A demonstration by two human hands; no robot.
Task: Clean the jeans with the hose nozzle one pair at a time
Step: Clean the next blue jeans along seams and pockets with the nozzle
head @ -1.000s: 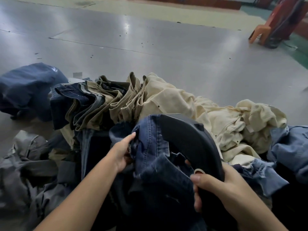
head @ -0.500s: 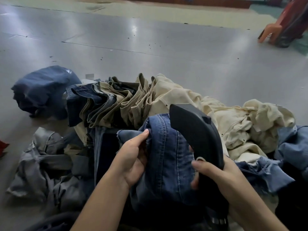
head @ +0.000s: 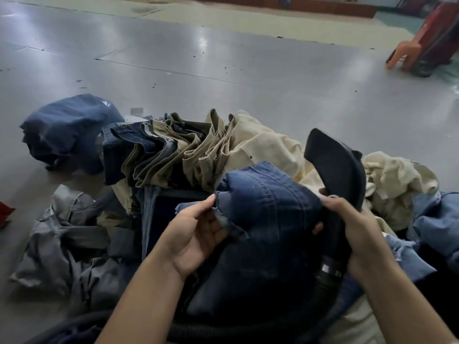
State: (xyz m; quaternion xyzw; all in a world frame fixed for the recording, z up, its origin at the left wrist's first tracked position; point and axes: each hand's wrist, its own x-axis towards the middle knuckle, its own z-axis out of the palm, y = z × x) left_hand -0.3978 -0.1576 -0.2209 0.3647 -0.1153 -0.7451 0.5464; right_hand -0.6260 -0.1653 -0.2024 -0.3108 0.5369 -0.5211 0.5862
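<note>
Two bare hands, left [head: 196,234] and right [head: 357,229]; one black curved plastic hose nozzle [head: 335,165]; one orange plastic chair [head: 407,52] far beyond the nozzle.

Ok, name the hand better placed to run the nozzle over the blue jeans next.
Right. The right hand already has its grip on the black nozzle beside the blue jeans. The left hand pinches the jeans' frayed edge, so it likely serves best holding the fabric.

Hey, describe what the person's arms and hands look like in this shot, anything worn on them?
Both forearms are bare as far as the frame shows: no sleeves, gloves or watch. The left hand and right hand show no rings or bracelets. Fingernails are short and unpainted. No markings are visible.
</note>
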